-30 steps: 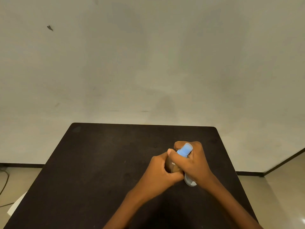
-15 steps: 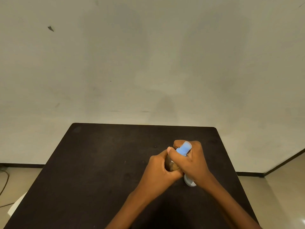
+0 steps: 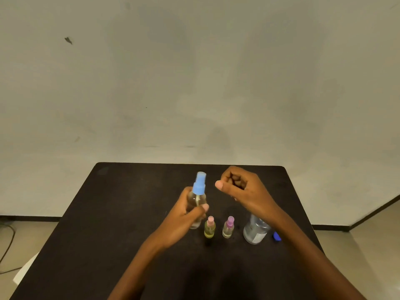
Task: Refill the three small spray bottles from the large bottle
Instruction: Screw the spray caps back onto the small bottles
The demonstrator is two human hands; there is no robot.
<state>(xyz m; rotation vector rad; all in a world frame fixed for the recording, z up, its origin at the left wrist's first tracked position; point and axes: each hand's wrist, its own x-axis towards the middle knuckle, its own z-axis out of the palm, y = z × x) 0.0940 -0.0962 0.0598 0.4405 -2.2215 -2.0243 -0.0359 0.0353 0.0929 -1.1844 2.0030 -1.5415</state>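
Left hand [image 3: 184,216] grips clear cylindrical bottle [image 3: 196,199].

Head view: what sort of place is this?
Probably a bare indoor room set up for recording: a plain dark table before a blank off-white wall, a loose cable on the floor at left, and little else beyond bottles, with the blue-capped spray bottle in the left hand.

Dim, warm, wide-angle edge distortion
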